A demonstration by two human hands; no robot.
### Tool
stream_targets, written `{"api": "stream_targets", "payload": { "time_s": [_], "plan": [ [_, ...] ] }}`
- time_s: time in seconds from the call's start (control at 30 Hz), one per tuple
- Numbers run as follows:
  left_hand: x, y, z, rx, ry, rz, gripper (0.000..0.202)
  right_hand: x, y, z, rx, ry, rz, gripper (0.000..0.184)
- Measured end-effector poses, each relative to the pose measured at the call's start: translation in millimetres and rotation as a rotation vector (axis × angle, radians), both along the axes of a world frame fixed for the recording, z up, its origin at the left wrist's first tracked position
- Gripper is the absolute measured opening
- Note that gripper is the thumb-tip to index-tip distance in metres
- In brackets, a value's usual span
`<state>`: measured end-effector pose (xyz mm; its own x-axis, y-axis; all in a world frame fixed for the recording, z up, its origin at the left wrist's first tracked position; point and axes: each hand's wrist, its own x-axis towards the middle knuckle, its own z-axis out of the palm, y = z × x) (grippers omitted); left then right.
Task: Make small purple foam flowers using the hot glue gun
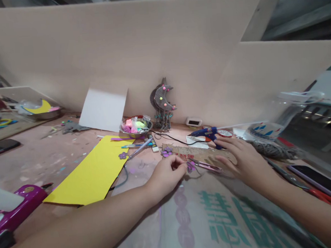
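Note:
My left hand (167,176) is closed in a pinch, with a small purple flower (190,166) at its fingertips. More purple flowers lie close by, one by a strip of cardboard (201,150) and another flower (122,155) on the yellow sheet (86,175). My right hand (240,156) is open, fingers stretched toward the handle of a blue glue gun (204,132); whether they touch it I cannot tell. Between my hands lies a pink utility knife (206,166). A plastic bag with green print (223,218) spreads beneath my forearms.
A grey moon ornament (163,97) stands against the back board. Left of it are a bowl of coloured pompoms (135,126) and a white card (104,107). A magenta tool (24,205) sits at left; grey yarn (272,149), scissors (320,196) and a phone (324,181) lie at right.

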<state>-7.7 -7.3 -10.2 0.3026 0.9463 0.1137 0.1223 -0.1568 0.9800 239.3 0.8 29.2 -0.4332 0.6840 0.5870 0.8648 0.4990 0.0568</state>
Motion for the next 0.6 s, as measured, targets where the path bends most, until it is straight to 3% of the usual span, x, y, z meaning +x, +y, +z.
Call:
{"api": "stream_targets", "payload": {
  "time_s": [0.07, 0.1, 0.23, 0.3, 0.6],
  "plan": [
    [0, 0, 0.4, 0.01, -0.004, -0.005, 0.014, -22, -13, 4.5, -0.113, 0.128, 0.037, 0.029],
    [0, -1, 0.6, 0.019, -0.008, -0.007, 0.014, -32, -18, 4.6, -0.245, 0.23, 0.026, 0.027],
    [-1, -1, 1.6, 0.017, -0.034, -0.001, 0.015, -64, -28, -7.4, -0.774, 0.717, 0.019, 0.04],
    [-1, 0, 2.0, 0.022, -0.041, 0.009, 0.016, -71, -28, -15.1, -0.923, 0.883, 0.007, 0.046],
    [0, -4, 6.7, -0.002, -0.014, 0.01, 0.015, -81, -33, -19.3, -1.072, 1.195, 0.034, 0.041]
  ]
}}
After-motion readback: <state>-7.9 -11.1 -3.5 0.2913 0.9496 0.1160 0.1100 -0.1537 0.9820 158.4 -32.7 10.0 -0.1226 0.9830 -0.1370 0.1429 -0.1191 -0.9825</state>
